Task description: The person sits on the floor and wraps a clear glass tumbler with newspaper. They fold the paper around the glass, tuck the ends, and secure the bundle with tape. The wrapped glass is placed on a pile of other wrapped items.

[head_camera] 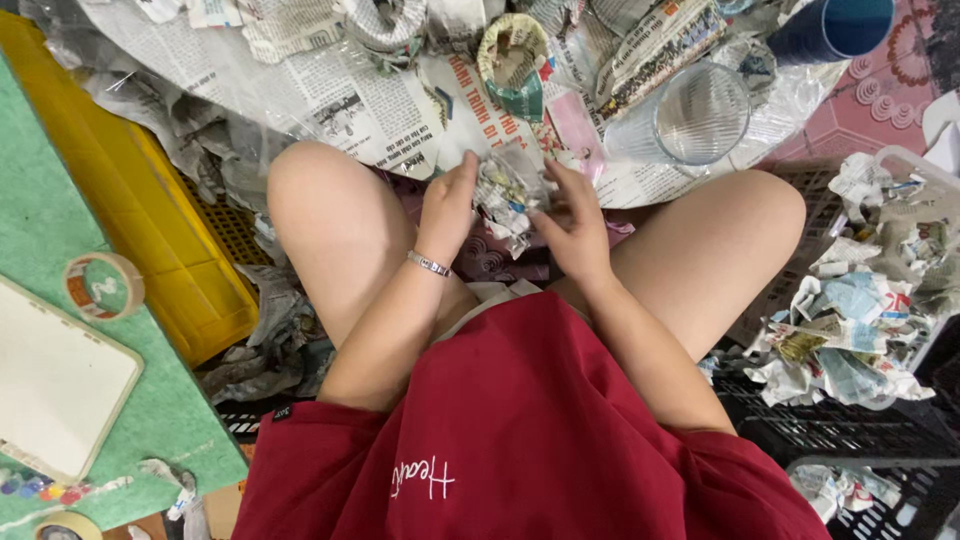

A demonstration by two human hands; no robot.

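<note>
We see the left hand [447, 208] and the right hand [572, 222] closed in from either side on a small bundle wrapped in newspaper [508, 190], fingers curled and pressing the crumpled paper between them. A silver bracelet [429, 264] circles the left wrist. The bundle sits above the gap between the bare knees, at the near edge of the spread newspaper sheets [340, 95].

Taking the bundle as our landmark: just beyond it lies another wrapped, cup-shaped piece [513, 60], and beyond it to the right a clear ribbed drinking glass [690, 115] lies on its side on the sheets. Farther off to the right, a dark blue cup [835, 25] shows at the top edge. To the right of the bundle, past the knee, a heap of paper-wrapped pieces [855, 330] fills a crate. To its left sits a yellow plastic tray [150, 220], and farther left a roll of tape [103, 285] rests on a green mat [40, 200] beside a white board [55, 385].
</note>
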